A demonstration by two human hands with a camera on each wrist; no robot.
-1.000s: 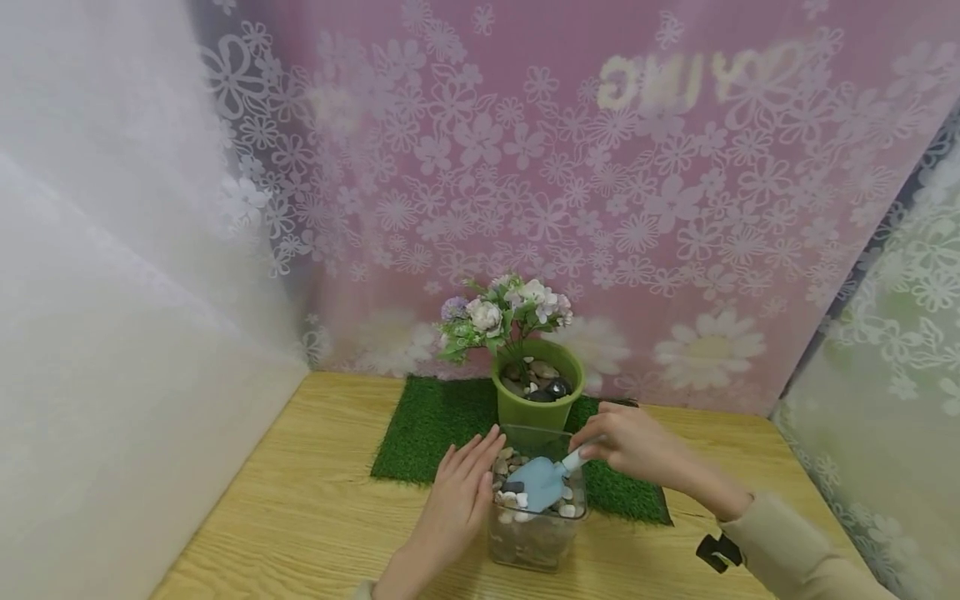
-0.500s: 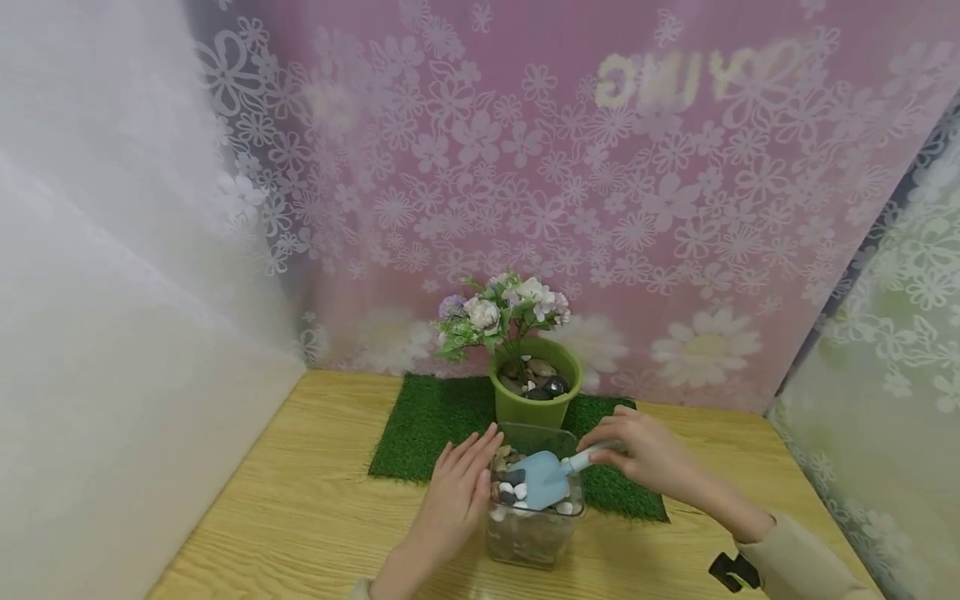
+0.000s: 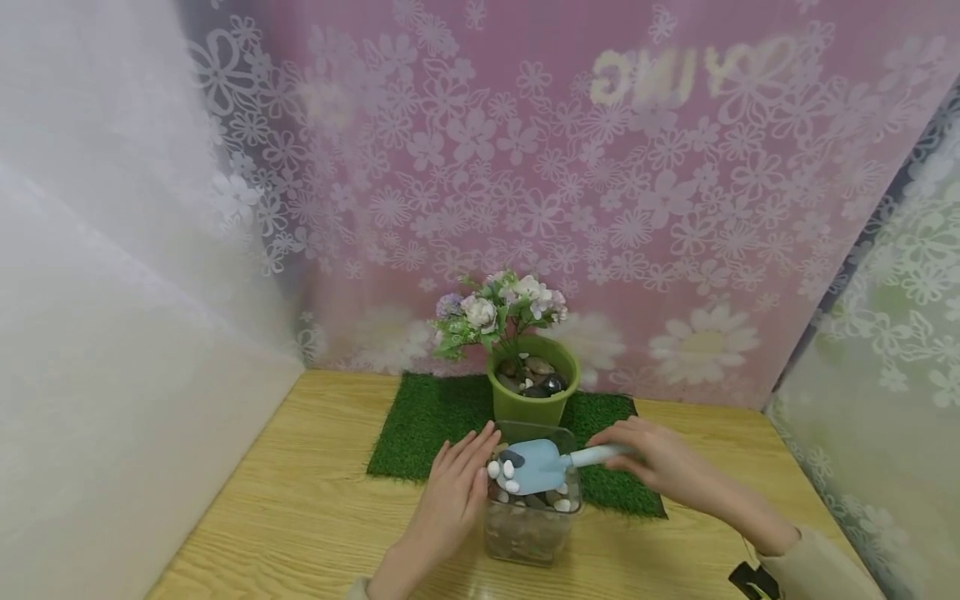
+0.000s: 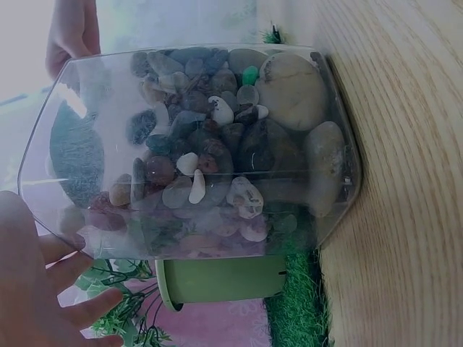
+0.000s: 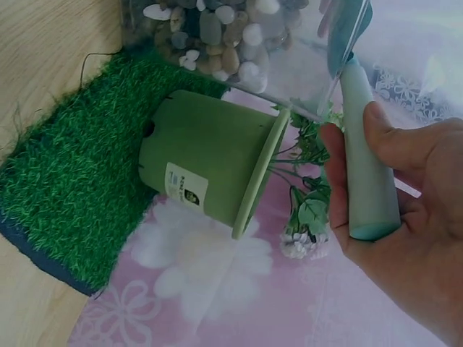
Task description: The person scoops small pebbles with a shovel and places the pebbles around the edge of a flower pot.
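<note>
My right hand (image 3: 660,462) grips the pale handle of a light blue hand trowel (image 3: 538,465). The trowel's blade is at the mouth of a clear plastic container (image 3: 528,537), bearing a dark pebble (image 3: 512,457) and a few white pebbles (image 3: 508,470) near its tip. In the right wrist view, fingers and thumb wrap the trowel handle (image 5: 369,159). My left hand (image 3: 453,492) rests with straight fingers along the container's left side. Mixed stones (image 4: 210,144) fill much of the container, as the left wrist view shows through its wall.
Just behind the container stands a green flowerpot (image 3: 528,408) with stones and artificial flowers (image 3: 498,310). The pot sits on a green artificial grass mat (image 3: 427,429). Under everything is a wooden table (image 3: 300,500). A pink floral curtain (image 3: 480,192) hangs behind.
The trowel has risen from among the stones, its handle now more level, with pebbles on the blade. My right hand has moved right. The left hand stays at the container's side.
</note>
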